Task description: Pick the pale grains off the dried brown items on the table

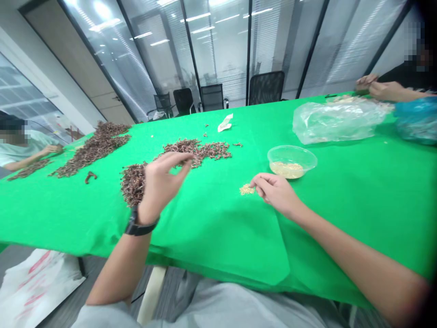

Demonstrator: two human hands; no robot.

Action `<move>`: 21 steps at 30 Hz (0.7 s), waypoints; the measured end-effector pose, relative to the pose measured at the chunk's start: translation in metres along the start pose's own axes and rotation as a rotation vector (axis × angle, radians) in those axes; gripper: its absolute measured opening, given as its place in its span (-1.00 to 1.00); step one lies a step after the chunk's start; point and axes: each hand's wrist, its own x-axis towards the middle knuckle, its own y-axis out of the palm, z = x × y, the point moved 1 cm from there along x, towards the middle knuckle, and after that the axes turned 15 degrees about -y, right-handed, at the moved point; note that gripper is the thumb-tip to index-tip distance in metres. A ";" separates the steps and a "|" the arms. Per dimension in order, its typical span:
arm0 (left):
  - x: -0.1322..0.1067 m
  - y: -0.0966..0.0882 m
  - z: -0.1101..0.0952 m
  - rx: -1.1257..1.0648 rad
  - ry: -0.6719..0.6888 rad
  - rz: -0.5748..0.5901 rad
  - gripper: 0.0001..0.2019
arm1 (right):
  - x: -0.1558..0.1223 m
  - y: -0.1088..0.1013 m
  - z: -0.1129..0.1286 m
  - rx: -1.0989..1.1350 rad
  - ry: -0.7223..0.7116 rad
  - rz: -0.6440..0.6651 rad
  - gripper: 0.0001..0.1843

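Observation:
My left hand point(164, 182), with a black band on its wrist, is raised in front of the dried brown twiggy pieces. Its thumb and fingertips come together, and whatever lies between them is too small to make out. One heap of the brown pieces point(133, 184) is partly hidden behind this hand; another heap point(215, 150) spreads just beyond it. My right hand point(275, 191) is closed in a pinch at the edge of a small pile of pale yellow bits point(246, 189). Close behind it stands a clear plastic bowl point(309, 159) holding more yellow bits.
A green cloth point(221, 237) covers the table. A large brown heap point(99, 146) lies at left near another person's arm point(37, 155). Clear point(334, 123) and blue point(416, 118) plastic bags sit at right, by another person's hands point(378, 86). A crumpled white paper point(225, 123) lies farther back.

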 end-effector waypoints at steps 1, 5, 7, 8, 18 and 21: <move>0.004 -0.019 0.011 0.065 -0.020 -0.082 -0.84 | 0.000 0.000 -0.001 -0.008 -0.001 0.002 -0.70; 0.019 -0.085 0.068 0.245 -0.085 -0.332 -0.78 | 0.000 0.000 -0.005 -0.033 -0.015 0.007 -0.69; 0.027 -0.108 0.096 0.320 -0.132 -0.390 -0.77 | 0.001 0.000 -0.007 -0.038 -0.017 0.009 -0.69; 0.030 -0.116 0.108 0.374 -0.163 -0.378 -0.77 | 0.001 0.000 -0.007 -0.037 -0.014 0.009 -0.70; 0.032 -0.140 0.146 0.488 -0.364 -0.185 -0.76 | 0.002 -0.004 -0.010 -0.046 0.040 -0.009 -0.71; 0.011 -0.148 0.155 0.477 -0.474 -0.249 -0.80 | 0.002 -0.004 -0.010 -0.047 0.048 -0.002 -0.70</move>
